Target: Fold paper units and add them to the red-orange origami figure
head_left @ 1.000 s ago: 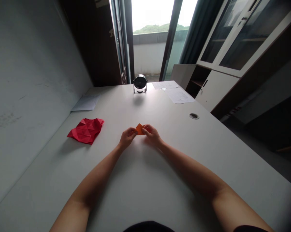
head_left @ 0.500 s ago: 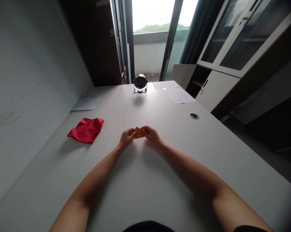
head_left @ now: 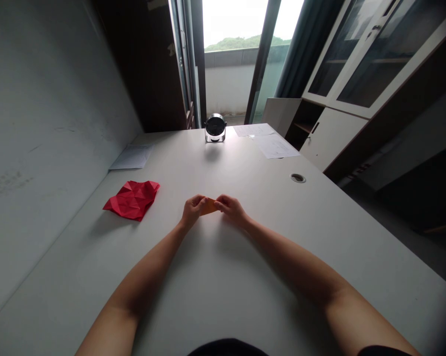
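Observation:
Between my hands, just above the middle of the white table (head_left: 215, 277), is a small piece of folded orange paper (head_left: 208, 206). My left hand (head_left: 192, 209) pinches its left side between thumb and fingers. On the right side, my right hand (head_left: 231, 207) grips the paper in the same way, thumb on the near face. My fingers cover both ends of the paper, so its full outline is hidden. Off to the left lies a creased sheet of red paper (head_left: 133, 200), apart from both hands.
A round black and silver device (head_left: 215, 128) on a stand is at the table's far edge. White sheets (head_left: 275, 147) lie at the back right, more papers (head_left: 132, 157) by the left wall. A round cable hole (head_left: 297, 178) is on the right. Cabinets (head_left: 334, 138) stand beyond.
The orange paper now shows a longer, flatter strip between my hands, and its pointed top is gone from sight. My left hand has shifted slightly left. The red paper has stayed put.

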